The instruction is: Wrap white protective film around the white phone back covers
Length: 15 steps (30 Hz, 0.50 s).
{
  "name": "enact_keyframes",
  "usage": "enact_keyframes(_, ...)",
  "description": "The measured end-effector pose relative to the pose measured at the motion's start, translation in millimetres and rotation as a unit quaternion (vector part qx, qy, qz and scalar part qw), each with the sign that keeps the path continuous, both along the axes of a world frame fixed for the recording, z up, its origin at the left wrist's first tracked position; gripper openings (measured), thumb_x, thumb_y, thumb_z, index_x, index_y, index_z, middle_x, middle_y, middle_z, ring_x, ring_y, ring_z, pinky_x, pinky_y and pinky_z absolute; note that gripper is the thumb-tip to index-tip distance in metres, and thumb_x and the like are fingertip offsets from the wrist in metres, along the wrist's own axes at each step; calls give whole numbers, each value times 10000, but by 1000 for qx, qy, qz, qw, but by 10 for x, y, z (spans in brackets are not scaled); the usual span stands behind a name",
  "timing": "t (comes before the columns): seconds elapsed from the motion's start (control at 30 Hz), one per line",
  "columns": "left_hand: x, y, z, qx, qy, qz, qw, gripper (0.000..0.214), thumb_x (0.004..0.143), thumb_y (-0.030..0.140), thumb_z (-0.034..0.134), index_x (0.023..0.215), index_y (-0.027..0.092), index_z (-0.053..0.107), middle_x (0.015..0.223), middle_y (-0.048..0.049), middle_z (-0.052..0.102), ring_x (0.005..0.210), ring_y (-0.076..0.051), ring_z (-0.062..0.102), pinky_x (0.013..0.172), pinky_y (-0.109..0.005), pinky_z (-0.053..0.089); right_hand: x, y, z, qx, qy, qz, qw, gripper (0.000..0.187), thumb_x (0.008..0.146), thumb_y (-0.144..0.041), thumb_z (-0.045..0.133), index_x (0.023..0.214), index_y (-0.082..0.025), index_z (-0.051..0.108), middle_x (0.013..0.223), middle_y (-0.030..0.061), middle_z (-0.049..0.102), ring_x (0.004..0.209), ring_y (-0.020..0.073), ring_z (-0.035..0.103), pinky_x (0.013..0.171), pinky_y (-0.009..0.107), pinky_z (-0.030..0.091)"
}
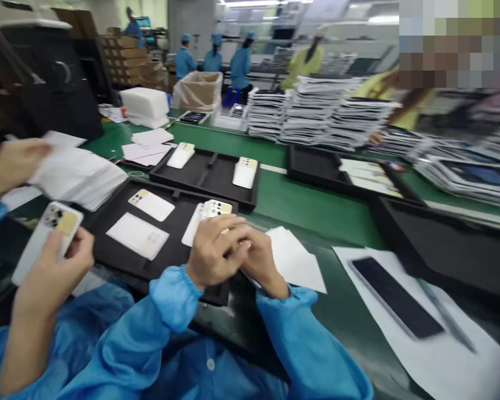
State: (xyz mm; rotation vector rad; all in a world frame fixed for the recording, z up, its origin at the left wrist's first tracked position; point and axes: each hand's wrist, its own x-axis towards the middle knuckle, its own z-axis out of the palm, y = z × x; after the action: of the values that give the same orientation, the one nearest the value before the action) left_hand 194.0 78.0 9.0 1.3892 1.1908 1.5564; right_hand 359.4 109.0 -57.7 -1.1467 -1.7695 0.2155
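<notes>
A glossy white smartphone with a gold camera block (211, 211) juts up from between the left hand (211, 251) and right hand (256, 260), both clasped around its lower end.

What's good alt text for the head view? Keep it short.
The person's left hand and right hand, in blue sleeves, meet over a white phone lying on a black tray on a green bench. At left, a co-worker's hand holds another white phone; stacked trays stand behind.
</notes>
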Motion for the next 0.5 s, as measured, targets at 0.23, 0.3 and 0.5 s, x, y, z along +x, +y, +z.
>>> enact_keyframes(0.23,665,558,-391,194,397,-120,889,90,825,213,615,816,202,704,837,-48,711,796,-193,652,737,-325,520,1583,-49,89,-199,40,-276,940,418,629,-559,716,733,-155,688,701,106,682,647,245,617,655,380,491)
enact_keyframes(0.3,787,665,-427,152,452,-161,864,66,785,258,685,809,201,710,854,-54,701,821,-212,637,732,-333,515,1764,-114,43,-278,17,-297,913,447,539,-590,763,654,-170,663,682,108,679,654,260,613,610,368,457)
enact_keyframes(0.5,1080,826,-599,113,497,-157,846,503,634,386,827,1068,183,674,1069,-100,651,969,-266,590,833,-397,516,1846,-186,-3,-372,136,-246,885,342,486,-359,799,720,-154,657,532,19,606,539,195,559,540,314,394)
